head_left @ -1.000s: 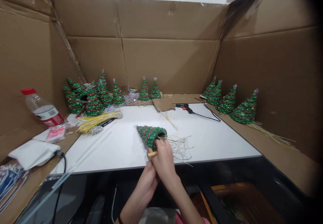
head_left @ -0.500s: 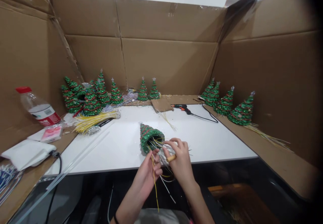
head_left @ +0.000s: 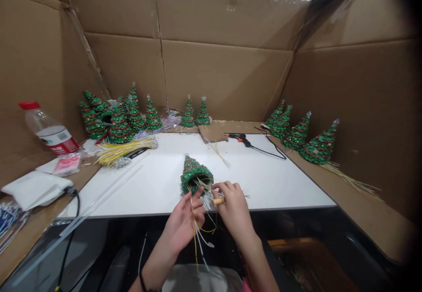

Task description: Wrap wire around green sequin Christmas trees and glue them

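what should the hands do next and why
Perhaps the right hand should separate one more of the thin yellow and white wires, since several spread from the open base of the green cone-shaped tree while others hang below the left hand.

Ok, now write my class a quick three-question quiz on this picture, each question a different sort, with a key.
1. True or false: the nearest tree is tipped so that its hollow inside shows.

2. Choose one: on the bottle, the cap is (A) blue, (B) red, (C) green.

3. Short answer: which hand holds the tan stick?

Key: 1. True. 2. B. 3. The right hand.
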Available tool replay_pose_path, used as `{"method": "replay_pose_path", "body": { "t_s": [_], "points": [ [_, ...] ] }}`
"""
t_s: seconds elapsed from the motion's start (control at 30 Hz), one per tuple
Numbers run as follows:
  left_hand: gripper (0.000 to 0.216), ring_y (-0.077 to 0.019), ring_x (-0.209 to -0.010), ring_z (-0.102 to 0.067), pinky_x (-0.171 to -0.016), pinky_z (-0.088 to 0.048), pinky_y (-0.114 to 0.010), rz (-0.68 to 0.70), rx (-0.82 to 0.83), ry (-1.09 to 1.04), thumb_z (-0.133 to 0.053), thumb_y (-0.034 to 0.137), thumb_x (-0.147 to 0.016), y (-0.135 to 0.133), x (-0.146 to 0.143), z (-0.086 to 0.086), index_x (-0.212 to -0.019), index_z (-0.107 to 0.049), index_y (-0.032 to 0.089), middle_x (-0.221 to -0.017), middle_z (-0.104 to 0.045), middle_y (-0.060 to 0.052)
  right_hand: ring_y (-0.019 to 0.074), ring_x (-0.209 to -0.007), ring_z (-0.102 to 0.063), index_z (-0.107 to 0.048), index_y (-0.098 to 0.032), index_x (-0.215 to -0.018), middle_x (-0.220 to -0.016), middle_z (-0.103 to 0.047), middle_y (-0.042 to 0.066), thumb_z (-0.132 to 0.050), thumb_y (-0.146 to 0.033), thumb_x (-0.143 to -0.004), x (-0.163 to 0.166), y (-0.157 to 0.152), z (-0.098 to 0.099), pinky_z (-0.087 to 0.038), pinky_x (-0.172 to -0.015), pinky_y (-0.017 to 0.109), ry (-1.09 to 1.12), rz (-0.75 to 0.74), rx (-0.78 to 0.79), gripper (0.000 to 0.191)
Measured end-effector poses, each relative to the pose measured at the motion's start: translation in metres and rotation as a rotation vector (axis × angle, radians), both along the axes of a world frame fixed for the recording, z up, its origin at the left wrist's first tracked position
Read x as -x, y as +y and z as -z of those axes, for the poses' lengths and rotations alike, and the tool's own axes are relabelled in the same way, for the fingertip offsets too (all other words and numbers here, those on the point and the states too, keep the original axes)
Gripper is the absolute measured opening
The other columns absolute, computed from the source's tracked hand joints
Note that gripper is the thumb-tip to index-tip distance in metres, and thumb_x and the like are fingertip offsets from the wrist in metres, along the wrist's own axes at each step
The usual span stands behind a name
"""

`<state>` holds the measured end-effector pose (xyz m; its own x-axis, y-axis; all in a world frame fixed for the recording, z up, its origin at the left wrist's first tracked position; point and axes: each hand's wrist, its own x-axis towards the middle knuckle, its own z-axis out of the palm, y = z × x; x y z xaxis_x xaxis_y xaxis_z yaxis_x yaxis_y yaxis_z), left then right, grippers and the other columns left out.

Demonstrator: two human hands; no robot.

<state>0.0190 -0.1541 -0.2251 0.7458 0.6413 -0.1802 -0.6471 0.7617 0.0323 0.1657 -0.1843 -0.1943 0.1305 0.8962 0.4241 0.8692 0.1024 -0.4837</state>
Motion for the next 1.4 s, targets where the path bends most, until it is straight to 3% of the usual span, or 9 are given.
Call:
{"method": "replay_pose_path", "body": {
  "t_s": [0.17,0.27,0.37,0.53,0.67,0.8,0.97,1.27,1.4],
  "points": [
    [0.032,-0.0098,-0.054,-0.053,-0.062,-0.048,-0.026,-0.015,-0.105,0.169,-0.035,0.031,-0.094,-0.002,-0.011,0.013,-0.096,-0.059,0.01,-0.065,-0.055,-0.001,0.0182,-0.067,-0.056,-0.059,-0.021,-0.105,-0.075,-0.062,0.004,-0.047,-0.042,-0.086,0.019,0.008,-0.01,-0.042,-0.06,0.029,0.537,-0.109,0.217,0.031],
    [0.032,-0.0119,-0.058,-0.056,-0.065,-0.047,-0.027,-0.036,-0.119,0.183,-0.037,0.029,-0.094,-0.005,-0.014,0.016,-0.079,-0.059,0.01,-0.066,-0.058,-0.004,0.0098,-0.038,-0.039,-0.055,-0.018,-0.086,-0.044,-0.045,-0.006,-0.047,-0.051,-0.083,0.029,0.025,-0.004,-0.03,-0.041,0.022,0.919,-0.237,0.336,0.035],
    [0.029,-0.0124,-0.06,-0.057,-0.07,-0.048,-0.029,-0.007,-0.137,0.166,-0.042,0.03,-0.092,-0.008,-0.015,0.018,-0.078,-0.059,0.011,-0.065,-0.057,-0.002,0.0056,-0.03,-0.023,-0.048,-0.019,-0.075,-0.032,-0.029,-0.011,-0.046,-0.055,-0.081,0.033,0.036,0.0,-0.017,-0.035,0.018,1.144,-0.211,0.337,0.037],
    [0.018,-0.0054,-0.047,-0.045,-0.047,-0.038,-0.017,0.057,-0.167,0.115,-0.055,0.032,-0.086,-0.007,-0.012,0.022,-0.086,-0.057,0.014,-0.066,-0.051,0.002,0.0029,-0.03,-0.014,-0.051,-0.017,-0.089,-0.032,-0.028,-0.014,-0.058,-0.059,-0.071,0.025,0.039,-0.004,-0.01,-0.033,0.015,1.511,-0.301,0.497,0.046],
    [0.02,-0.0051,-0.046,-0.042,-0.053,-0.041,-0.021,0.017,-0.186,0.142,-0.059,0.033,-0.083,-0.006,-0.016,0.022,-0.083,-0.056,0.014,-0.066,-0.051,0.002,0.0011,-0.03,-0.012,-0.049,-0.017,-0.074,-0.033,-0.026,-0.014,-0.069,-0.055,-0.065,0.022,0.048,-0.008,-0.008,-0.031,0.014,1.616,-0.3,0.601,0.043],
    [0.014,-0.0071,-0.05,-0.044,-0.066,-0.045,-0.027,-0.048,-0.192,0.203,-0.057,0.027,-0.085,-0.007,-0.027,0.021,-0.083,-0.056,0.014,-0.062,-0.048,0.003,0.001,-0.029,-0.014,-0.038,-0.018,-0.059,-0.033,-0.027,-0.013,-0.063,-0.046,-0.077,0.02,0.063,-0.019,-0.008,-0.029,0.013,1.667,-0.174,0.599,0.042],
    [0.02,-0.006,-0.052,-0.043,-0.068,-0.045,-0.024,-0.153,-0.206,0.298,-0.054,0.024,-0.087,-0.01,-0.039,0.018,-0.104,-0.055,0.014,-0.061,-0.042,0.005,0.0017,-0.026,-0.015,-0.028,-0.019,-0.051,-0.032,-0.028,-0.01,-0.047,-0.039,-0.09,0.01,0.076,-0.031,-0.01,-0.027,0.015,1.809,-0.106,0.647,0.047],
    [0.024,-0.0008,-0.044,-0.028,-0.035,-0.018,-0.011,-0.227,-0.281,0.393,-0.06,0.023,-0.083,-0.014,-0.03,0.013,-0.104,-0.053,0.015,-0.061,-0.035,0.007,0.0022,-0.027,-0.017,-0.025,-0.02,-0.051,-0.031,-0.027,-0.011,-0.05,-0.029,-0.09,0.013,0.071,-0.026,-0.014,-0.028,0.017,2.035,-0.091,0.515,0.048],
    [0.024,-0.0021,-0.043,-0.029,-0.043,-0.035,-0.014,-0.255,-0.302,0.385,-0.054,0.026,-0.087,-0.015,-0.021,0.01,-0.107,-0.054,0.013,-0.055,-0.026,0.009,0.0019,-0.027,-0.018,-0.027,-0.02,-0.054,-0.033,-0.03,-0.012,-0.054,-0.024,-0.089,0.02,0.069,-0.027,-0.016,-0.03,0.018,2.125,-0.122,0.477,0.044]
  ]
}}
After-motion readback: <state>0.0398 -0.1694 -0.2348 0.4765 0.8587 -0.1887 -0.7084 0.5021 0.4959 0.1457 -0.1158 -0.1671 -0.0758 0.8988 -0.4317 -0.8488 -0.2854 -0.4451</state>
